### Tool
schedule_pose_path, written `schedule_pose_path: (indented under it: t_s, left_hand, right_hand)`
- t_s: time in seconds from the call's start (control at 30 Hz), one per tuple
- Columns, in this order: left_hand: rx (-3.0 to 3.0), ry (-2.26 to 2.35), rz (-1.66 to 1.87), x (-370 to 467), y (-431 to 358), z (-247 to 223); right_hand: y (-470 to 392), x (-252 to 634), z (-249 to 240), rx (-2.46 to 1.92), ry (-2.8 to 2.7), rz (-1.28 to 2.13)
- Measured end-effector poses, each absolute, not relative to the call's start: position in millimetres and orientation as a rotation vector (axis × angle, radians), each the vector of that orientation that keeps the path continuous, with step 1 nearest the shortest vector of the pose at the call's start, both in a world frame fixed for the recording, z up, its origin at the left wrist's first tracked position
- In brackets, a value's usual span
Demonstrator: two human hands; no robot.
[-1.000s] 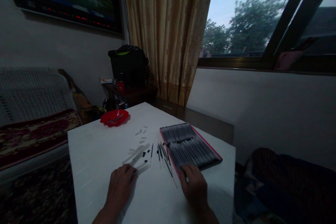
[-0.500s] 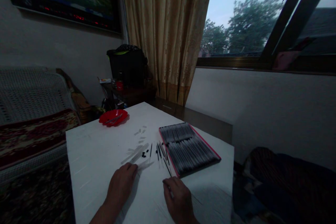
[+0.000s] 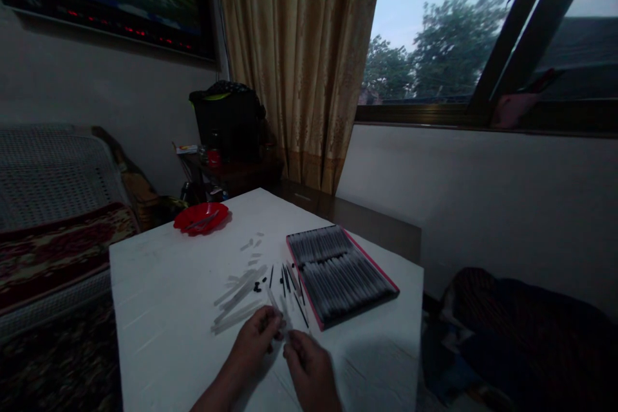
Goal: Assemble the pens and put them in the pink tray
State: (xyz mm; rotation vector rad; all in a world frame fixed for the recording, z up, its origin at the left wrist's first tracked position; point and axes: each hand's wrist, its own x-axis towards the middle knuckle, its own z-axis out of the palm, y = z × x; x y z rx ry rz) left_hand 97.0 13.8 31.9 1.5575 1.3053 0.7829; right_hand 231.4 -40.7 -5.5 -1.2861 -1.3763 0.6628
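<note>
My left hand (image 3: 258,338) is closed in a pinch on a thin translucent strip (image 3: 271,297) that sticks up past its fingertips. Close beside it, almost touching, my right hand (image 3: 311,364) has its fingers curled together; a blurred pale piece shows at its fingertips, too unclear to name. Several translucent strips (image 3: 236,317) lie left of my hands. Small black pieces (image 3: 257,286) sit beyond them. Thin dark sticks (image 3: 300,310) lie between these and a red-edged flat case (image 3: 347,275), which holds rows of slender dark items in translucent covers.
A red scalloped plate (image 3: 199,220) with thin sticks in it stands at the white table's (image 3: 159,296) far left. Short translucent bits (image 3: 252,244) lie mid-table. A woven sofa (image 3: 58,174) is at left, and dark cloth (image 3: 512,335) is heaped at right.
My left hand has moved right and lifted a translucent strip from the table. My right hand has shifted slightly left, and both hands are now together. The view has turned slightly right.
</note>
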Motion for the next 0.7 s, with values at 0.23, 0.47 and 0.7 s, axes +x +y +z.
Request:
schedule_pose_path:
  t_s: [0.23,0.47,0.7]
  left_hand:
    - [1.994,1.699,0.558,83,59,56]
    - [2.177,1.922,0.179,105,86,58]
    - [2.125,1.949,0.132,97,88,65]
  right_hand:
    - [-35,232,-16,-1.281,-1.136,0.782]
    - [-35,233,-12,-1.205,-1.094,0.867]
    - [-34,236,-10,-1.201,-1.029,0.846]
